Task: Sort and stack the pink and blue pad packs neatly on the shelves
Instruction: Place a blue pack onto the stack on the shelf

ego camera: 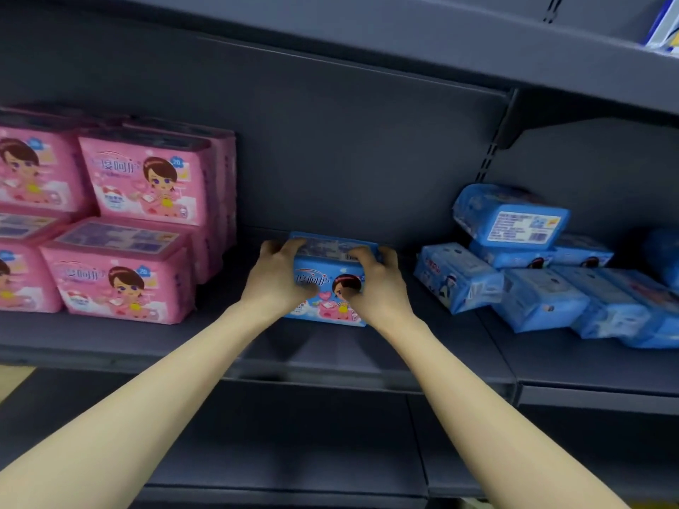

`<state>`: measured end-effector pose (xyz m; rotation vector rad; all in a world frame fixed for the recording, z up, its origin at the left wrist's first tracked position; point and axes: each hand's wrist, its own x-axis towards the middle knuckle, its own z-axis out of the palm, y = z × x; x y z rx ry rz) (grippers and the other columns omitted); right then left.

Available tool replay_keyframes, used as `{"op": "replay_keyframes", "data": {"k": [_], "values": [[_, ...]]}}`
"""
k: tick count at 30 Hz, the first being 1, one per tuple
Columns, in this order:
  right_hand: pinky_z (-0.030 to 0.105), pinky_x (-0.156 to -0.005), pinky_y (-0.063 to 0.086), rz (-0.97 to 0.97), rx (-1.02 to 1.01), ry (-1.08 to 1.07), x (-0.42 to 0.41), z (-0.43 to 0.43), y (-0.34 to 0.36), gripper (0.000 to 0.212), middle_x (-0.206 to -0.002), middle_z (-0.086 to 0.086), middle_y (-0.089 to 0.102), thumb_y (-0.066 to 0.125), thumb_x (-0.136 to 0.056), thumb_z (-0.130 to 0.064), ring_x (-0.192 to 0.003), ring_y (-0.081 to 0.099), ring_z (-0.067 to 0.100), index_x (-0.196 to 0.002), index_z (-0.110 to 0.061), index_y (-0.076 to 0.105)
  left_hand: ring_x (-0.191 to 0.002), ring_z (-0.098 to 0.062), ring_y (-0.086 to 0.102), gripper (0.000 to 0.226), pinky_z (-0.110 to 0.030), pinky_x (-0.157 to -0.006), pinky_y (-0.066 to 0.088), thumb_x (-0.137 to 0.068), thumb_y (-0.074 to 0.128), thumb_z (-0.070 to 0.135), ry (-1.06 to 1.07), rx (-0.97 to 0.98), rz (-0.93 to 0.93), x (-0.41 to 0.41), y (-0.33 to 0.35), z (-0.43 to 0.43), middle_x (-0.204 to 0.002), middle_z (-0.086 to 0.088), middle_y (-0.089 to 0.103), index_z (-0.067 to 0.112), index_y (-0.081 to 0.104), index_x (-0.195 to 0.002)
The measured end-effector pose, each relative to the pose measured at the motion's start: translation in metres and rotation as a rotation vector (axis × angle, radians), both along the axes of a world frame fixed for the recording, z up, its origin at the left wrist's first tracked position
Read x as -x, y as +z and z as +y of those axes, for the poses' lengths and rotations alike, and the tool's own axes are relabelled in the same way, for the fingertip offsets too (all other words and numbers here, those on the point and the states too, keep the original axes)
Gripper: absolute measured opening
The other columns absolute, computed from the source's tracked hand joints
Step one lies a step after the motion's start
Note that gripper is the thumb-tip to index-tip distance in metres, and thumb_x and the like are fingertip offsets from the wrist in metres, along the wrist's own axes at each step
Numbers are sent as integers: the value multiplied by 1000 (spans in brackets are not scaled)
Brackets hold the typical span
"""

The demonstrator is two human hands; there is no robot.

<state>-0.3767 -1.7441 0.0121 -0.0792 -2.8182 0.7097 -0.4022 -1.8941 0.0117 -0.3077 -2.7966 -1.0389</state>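
The middle shelf [330,350] carries three groups, and the blue pad pack [325,279] stands in the open stretch at its centre, upright with its printed front facing outward. It is well apart from the packs on either side. Both bare hands hold it. The left grip [273,277] is curled round the pack's left end with fingers over the top edge, and the right grip [378,284] is curled round the right end the same way. The pack's lower edge is at the shelf surface, though I cannot tell whether it rests there. To the left, the pink pad packs [139,178] sit in a tidy stack two layers high, fronts outward. To the right, in the next bay, the blue pad packs [543,299] lie in a loose heap, tilted at different angles, one [514,222] lying on top with its label side showing. On the upper shelf [367,49] a blue-and-white package [665,27] shows at the far right edge.
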Motion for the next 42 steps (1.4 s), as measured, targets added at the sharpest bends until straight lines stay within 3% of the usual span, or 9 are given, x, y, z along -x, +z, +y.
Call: {"op": "replay_keyframes", "data": {"k": [8,15,20,25,30,36,42], "values": [[33,-102,35,47,-48,44,23,9,-3,56,-154,2,13,61,-89,-20,-131,34,32,-140,-23,38,-122,-26,46,73,-27,-100,36,-76,74,20,-1,16,49,23,-1,11,-142,-7,29,21,39,-140],[28,-106,26,103,-162,97,59,14,-9,56,-151,-2,23,59,-90,-19,-130,36,30,-141,-22,36,-128,-24,41,71,-28,-105,32,-77,73,19,-5,54,105,54,-2,15,-146,-6,26,20,40,-140],[32,-104,34,114,-170,102,87,16,-8,58,-151,-5,22,57,-91,-19,-127,35,31,-143,-25,32,-130,-20,39,71,-27,-102,35,-79,71,18,-16,64,142,80,-1,17,-150,0,18,21,38,-141],[34,-99,42,101,-202,105,108,16,2,59,-151,-6,18,55,-92,-18,-129,28,31,-144,-25,30,-126,-18,43,66,-26,-100,36,-82,68,15,-55,85,178,103,0,24,-146,3,26,19,38,-141],[34,-98,43,63,-215,94,129,14,3,56,-150,-4,20,54,-93,-18,-128,27,31,-144,-25,31,-126,-25,42,63,-31,-105,34,-86,62,18,-68,234,181,125,-1,30,-145,1,26,18,33,-142],[35,-95,46,69,-238,91,136,12,-6,59,-149,-1,21,57,-90,-17,-131,20,30,-143,-22,32,-135,-32,22,63,-35,-106,36,-93,55,28,-22,377,183,131,-8,35,-151,1,14,24,23,-147],[39,-108,34,93,-314,94,138,8,-8,62,-151,3,20,58,-89,-16,-139,14,25,-144,-17,28,-136,-35,19,64,-37,-102,41,-93,53,26,28,417,175,129,-10,39,-152,1,12,25,19,-148]]}}
